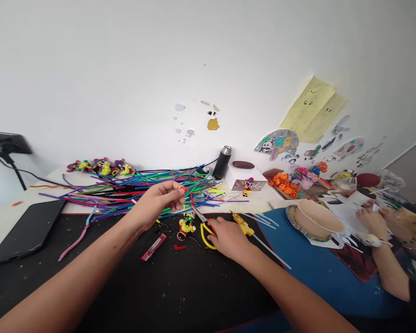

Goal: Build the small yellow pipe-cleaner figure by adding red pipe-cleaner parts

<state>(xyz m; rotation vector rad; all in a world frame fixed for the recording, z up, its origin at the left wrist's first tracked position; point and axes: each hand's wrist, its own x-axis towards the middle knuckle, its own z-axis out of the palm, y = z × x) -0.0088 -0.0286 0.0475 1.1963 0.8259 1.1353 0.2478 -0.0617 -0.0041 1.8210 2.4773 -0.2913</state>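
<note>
My left hand (162, 200) is raised above the mat with thumb and fingertips pinched on a small red pipe cleaner piece (183, 189). My right hand (230, 237) is closed around the handles of a pair of scissors (198, 214), whose metal blades point up and left toward my left hand. A yellow loop (205, 237) shows beside its fingers. Between the hands lies a small yellow, green and red pipe cleaner figure (186, 228). Near it on the mat are a red bent scrap (180, 247) and a red-and-clear small box (154, 247).
A heap of coloured pipe cleaners (149, 185) lies behind the black mat (131, 286). A yellow glue gun (241, 224) and clear glue sticks (272, 252) are to the right. Farther back stands a black flask (222, 163). A co-worker's hands (372, 222) are beyond a bowl (321, 217).
</note>
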